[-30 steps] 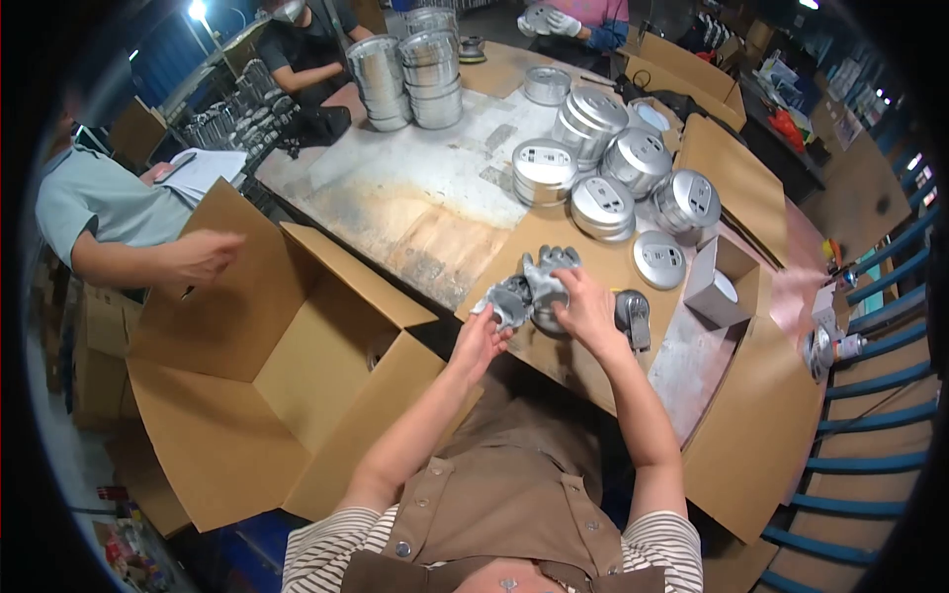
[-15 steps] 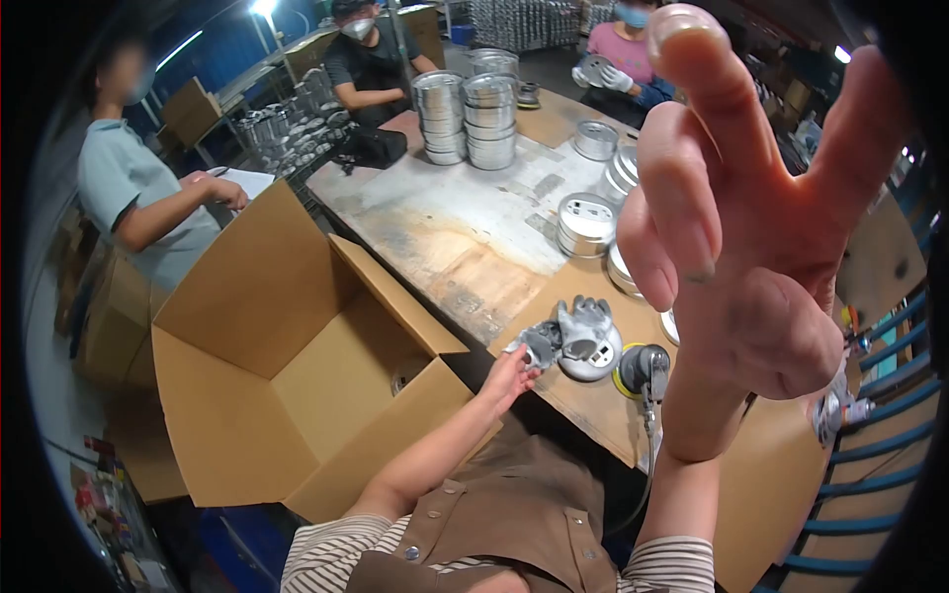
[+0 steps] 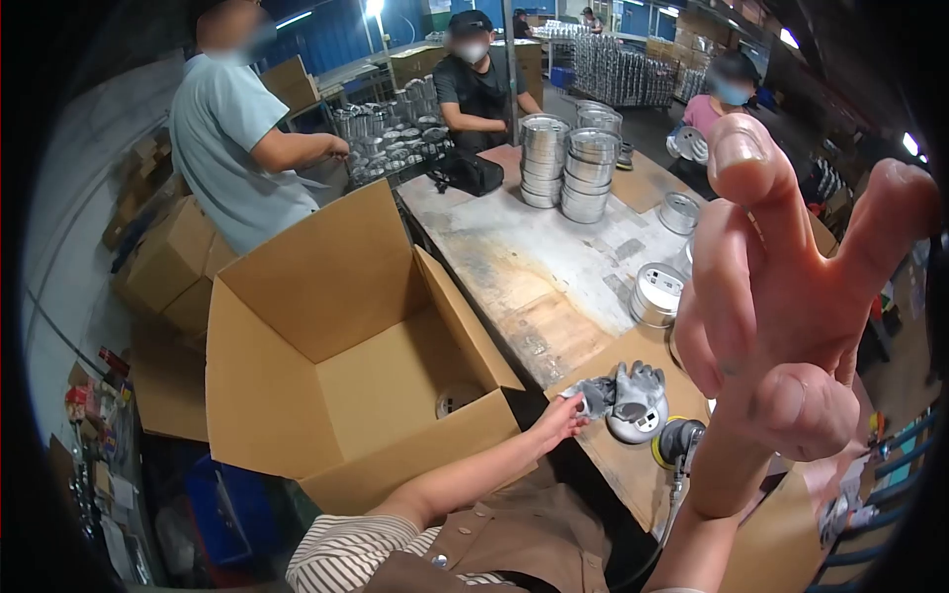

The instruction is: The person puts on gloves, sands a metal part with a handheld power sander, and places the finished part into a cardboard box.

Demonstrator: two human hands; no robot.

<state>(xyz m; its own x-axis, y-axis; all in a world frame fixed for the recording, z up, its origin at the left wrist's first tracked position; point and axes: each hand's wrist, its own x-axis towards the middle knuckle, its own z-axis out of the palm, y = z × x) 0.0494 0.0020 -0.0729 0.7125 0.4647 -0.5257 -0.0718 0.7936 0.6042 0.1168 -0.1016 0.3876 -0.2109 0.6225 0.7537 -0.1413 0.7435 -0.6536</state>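
My left hand grips the pale cuff of a grey work glove at the table's near edge. A second grey glove lies beside it on a round metal piece with a white top. Close to the camera, my right hand is raised with nothing in it; its fingers are apart and partly bent. Below that hand, a round sander with a yellow rim and a hose rests on the table, partly behind my wrist.
An open cardboard box stands left of the table, with a round metal piece inside. Stacked metal cans and a black bag are farther back. Co-workers stand or sit around the table. A blue crate is at lower left.
The camera has turned left and up, so the table and box appear farther right and lower. My left hand stays at the glove; my right hand stays raised with fingers apart.
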